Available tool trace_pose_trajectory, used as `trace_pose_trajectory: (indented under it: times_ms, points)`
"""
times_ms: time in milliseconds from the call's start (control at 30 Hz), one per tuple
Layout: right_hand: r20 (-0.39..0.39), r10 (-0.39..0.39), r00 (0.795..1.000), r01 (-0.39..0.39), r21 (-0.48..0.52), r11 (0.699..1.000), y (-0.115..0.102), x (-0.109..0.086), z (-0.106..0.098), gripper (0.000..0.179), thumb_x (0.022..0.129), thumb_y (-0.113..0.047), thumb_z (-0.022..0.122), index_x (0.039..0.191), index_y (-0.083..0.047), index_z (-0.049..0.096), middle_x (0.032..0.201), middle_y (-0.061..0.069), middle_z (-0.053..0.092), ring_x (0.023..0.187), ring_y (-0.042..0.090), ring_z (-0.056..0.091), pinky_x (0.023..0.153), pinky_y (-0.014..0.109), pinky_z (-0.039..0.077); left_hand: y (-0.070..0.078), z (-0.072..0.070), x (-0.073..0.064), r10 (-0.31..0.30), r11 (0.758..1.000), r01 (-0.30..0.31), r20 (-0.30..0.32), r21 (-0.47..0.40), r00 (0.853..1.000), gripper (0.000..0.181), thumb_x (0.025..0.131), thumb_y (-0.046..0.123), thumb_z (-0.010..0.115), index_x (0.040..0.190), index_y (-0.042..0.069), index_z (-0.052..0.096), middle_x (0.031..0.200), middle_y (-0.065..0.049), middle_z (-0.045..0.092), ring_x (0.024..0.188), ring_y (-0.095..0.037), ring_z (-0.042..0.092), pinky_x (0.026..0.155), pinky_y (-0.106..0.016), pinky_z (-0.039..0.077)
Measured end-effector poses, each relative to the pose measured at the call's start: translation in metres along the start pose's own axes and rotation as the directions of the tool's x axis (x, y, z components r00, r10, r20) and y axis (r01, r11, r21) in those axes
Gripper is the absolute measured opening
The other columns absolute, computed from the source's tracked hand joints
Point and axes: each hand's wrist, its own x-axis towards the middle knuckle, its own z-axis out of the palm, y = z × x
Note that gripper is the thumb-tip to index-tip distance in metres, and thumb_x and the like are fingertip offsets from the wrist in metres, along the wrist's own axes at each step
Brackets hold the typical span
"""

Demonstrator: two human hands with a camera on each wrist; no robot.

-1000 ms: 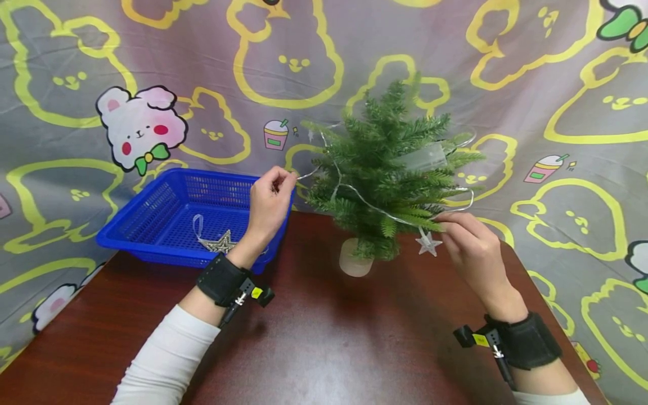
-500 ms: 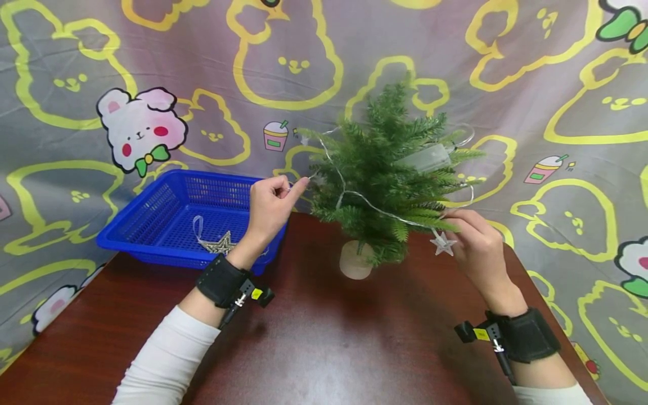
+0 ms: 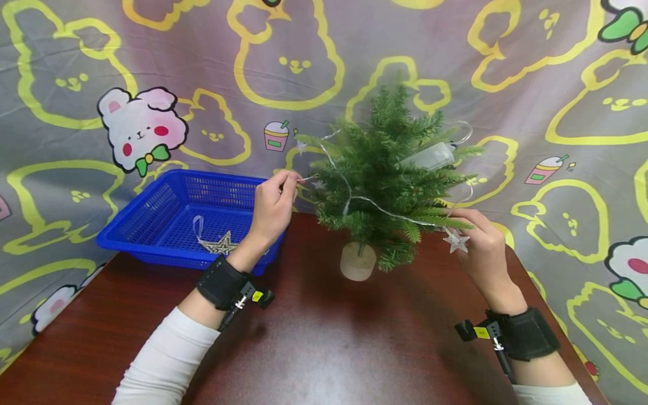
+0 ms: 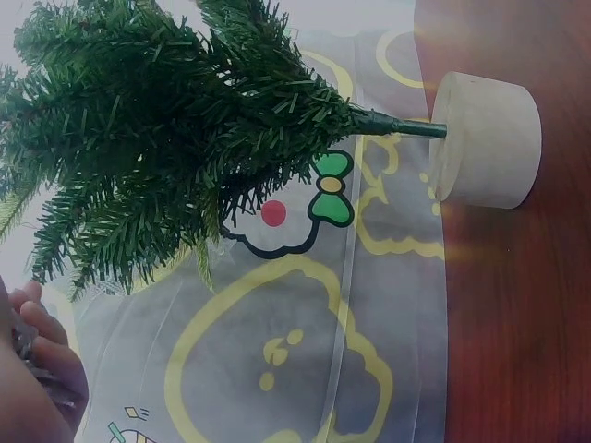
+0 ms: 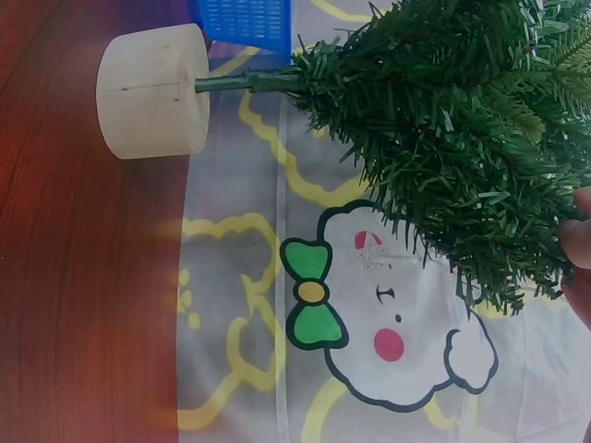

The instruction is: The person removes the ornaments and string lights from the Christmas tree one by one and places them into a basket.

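Observation:
A small artificial Christmas tree [image 3: 379, 174] on a round wooden base [image 3: 358, 262] leans slightly in the head view. A clear string of lights [image 3: 387, 212] with star-shaped bulbs is draped round it, and a clear battery box [image 3: 430, 157] sits among the right branches. On the tree's left, my left hand [image 3: 275, 207] pinches the light string. In the left wrist view, silvery wire shows among the fingers [image 4: 57, 362]. My right hand [image 3: 480, 247] pinches the string at the right branch tips, beside a clear star bulb [image 3: 457, 241]; its fingertips are partly hidden.
Left of the tree, a blue plastic basket [image 3: 134, 251] holds a glittery star ornament [image 3: 221, 243] with a ribbon loop. The brown table [image 3: 324, 343] extends in front, and a patterned cloth [image 3: 202, 50] hangs behind.
The tree has turned and shifted a little to the right, showing more of its base. The star bulb by my right hand has moved right. My left hand has shifted only slightly.

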Motion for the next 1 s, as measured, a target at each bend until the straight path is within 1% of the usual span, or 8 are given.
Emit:
trace_pose_trajectory:
  times_ms: [67, 167, 267, 367, 533, 633, 833, 1000]
  points:
    - [0.006, 0.004, 1.000, -0.004, -0.009, 1.000, -0.001, 0.000, 0.000, 0.029, 0.077, 0.022, 0.069, 0.100, 0.005, 0.072, 0.104, 0.021, 0.069, 0.093, 0.036, 0.066, 0.102, 0.002, 0.032, 0.001, 0.000, 0.000, -0.002, 1.000, 0.002, 0.001, 0.003, 1.000, 0.034, 0.106, 0.019, 0.045, 0.093, 0.000, 0.069, 0.067, -0.012, 0.059, 0.054, -0.013, 0.045, 0.054, -0.024, 0.037]
    - [-0.010, 0.004, 1.000, -0.004, -0.005, 1.000, -0.002, 0.000, 0.000, 0.010, 0.089, 0.000, 0.069, 0.098, 0.004, 0.073, 0.103, 0.020, 0.071, 0.090, 0.035, 0.067, 0.096, 0.004, 0.037, 0.001, 0.001, 0.000, -0.006, 1.000, 0.006, -0.009, 0.018, 1.000, 0.032, 0.105, 0.018, 0.046, 0.087, 0.000, 0.065, 0.074, -0.013, 0.062, 0.060, -0.015, 0.048, 0.059, -0.025, 0.038]
    - [-0.033, -0.002, 0.999, 0.003, 0.009, 1.000, -0.002, 0.000, 0.000, 0.031, 0.098, -0.025, 0.061, 0.096, 0.003, 0.074, 0.102, 0.020, 0.072, 0.087, 0.034, 0.068, 0.081, 0.010, 0.042, 0.002, 0.001, 0.001, -0.001, 1.000, 0.002, -0.023, 0.029, 1.000, 0.035, 0.105, 0.019, 0.047, 0.076, 0.002, 0.057, 0.067, -0.010, 0.054, 0.061, -0.018, 0.046, 0.059, -0.026, 0.036]
    - [-0.049, -0.006, 0.999, 0.008, 0.029, 1.000, -0.003, 0.000, -0.001, 0.039, 0.100, -0.032, 0.058, 0.096, 0.003, 0.074, 0.102, 0.021, 0.072, 0.086, 0.034, 0.067, 0.079, 0.011, 0.041, 0.002, 0.001, 0.001, 0.017, 0.999, -0.016, -0.033, 0.030, 0.999, 0.041, 0.104, 0.021, 0.049, 0.066, 0.007, 0.046, 0.059, -0.004, 0.040, 0.056, -0.017, 0.039, 0.054, -0.026, 0.030]
    - [-0.068, 0.001, 0.998, 0.004, 0.067, 0.998, -0.005, 0.002, -0.003, 0.039, 0.099, -0.033, 0.060, 0.095, 0.003, 0.074, 0.101, 0.020, 0.072, 0.088, 0.030, 0.066, 0.093, 0.005, 0.040, 0.001, 0.000, 0.000, 0.080, 0.996, -0.082, -0.058, -0.035, 0.995, 0.046, 0.097, 0.016, 0.063, 0.058, 0.009, 0.040, 0.053, 0.000, 0.034, 0.049, -0.012, 0.031, 0.052, -0.023, 0.025]
    - [-0.077, 0.010, 0.997, -0.004, 0.084, 0.996, -0.007, 0.002, -0.007, 0.040, 0.099, -0.035, 0.060, 0.093, 0.003, 0.074, 0.101, 0.020, 0.072, 0.094, 0.017, 0.067, 0.091, 0.005, 0.039, 0.001, 0.000, -0.001, 0.107, 0.992, -0.112, -0.070, -0.063, 0.992, 0.043, 0.094, 0.014, 0.067, 0.058, 0.007, 0.044, 0.053, -0.003, 0.038, 0.049, -0.009, 0.032, 0.052, -0.021, 0.026]
    - [-0.102, 0.070, 0.992, -0.059, 0.108, 0.992, -0.015, 0.008, -0.020, 0.028, 0.097, -0.019, 0.060, 0.094, 0.006, 0.073, 0.098, 0.022, 0.072, 0.107, -0.011, 0.058, 0.084, 0.005, 0.036, 0.003, 0.001, -0.001, 0.094, 0.991, -0.097, -0.037, -0.088, 0.995, 0.032, 0.100, 0.012, 0.056, 0.073, 0.002, 0.068, 0.055, -0.011, 0.054, 0.048, -0.005, 0.039, 0.049, -0.019, 0.030]
    - [-0.261, 0.137, 0.955, -0.108, 0.126, 0.986, -0.031, 0.020, -0.032, 0.019, 0.088, -0.005, 0.060, 0.090, 0.009, 0.072, 0.088, 0.025, 0.071, 0.095, -0.011, 0.062, 0.075, 0.006, 0.035, 0.003, 0.000, 0.001, 0.104, 0.991, -0.103, 0.014, -0.089, 0.994, 0.031, 0.104, 0.015, 0.050, 0.086, 0.001, 0.071, 0.058, -0.008, 0.057, 0.053, -0.007, 0.048, 0.054, -0.019, 0.037]
